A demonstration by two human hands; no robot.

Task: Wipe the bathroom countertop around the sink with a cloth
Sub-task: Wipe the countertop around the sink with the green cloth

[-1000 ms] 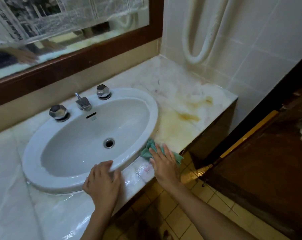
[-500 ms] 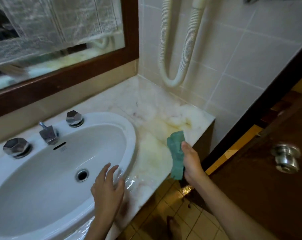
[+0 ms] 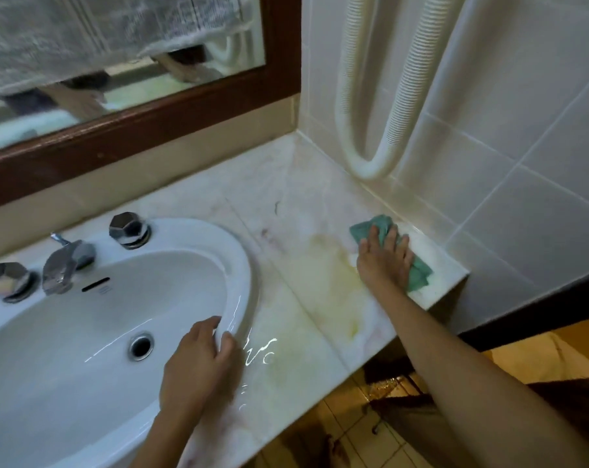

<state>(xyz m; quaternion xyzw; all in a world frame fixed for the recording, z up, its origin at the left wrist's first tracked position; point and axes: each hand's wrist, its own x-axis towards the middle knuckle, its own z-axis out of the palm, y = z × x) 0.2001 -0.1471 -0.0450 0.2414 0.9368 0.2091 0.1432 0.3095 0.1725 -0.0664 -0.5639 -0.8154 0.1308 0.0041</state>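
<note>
Your right hand [image 3: 384, 263] presses the green cloth [image 3: 420, 272] flat on the countertop [image 3: 286, 376], near the wall
Your right fingers [image 3: 391, 239] lie straight and slightly spread on the cloth, which shows ahead of the fingertips and to their right, close to the tiled wall [image 3: 522, 163]. A yellow stain [image 3: 330, 261] spreads just left of those fingers, between them and the sink [image 3: 244, 271]. Your left hand [image 3: 198, 364] rests on the sink's near rim, fingers [image 3: 203, 327] loosely bent over the edge and holding nothing; the drain [image 3: 141, 346] lies just left of them. A white ribbed hose [image 3: 345, 96] hangs beyond your right fingertips
</note>
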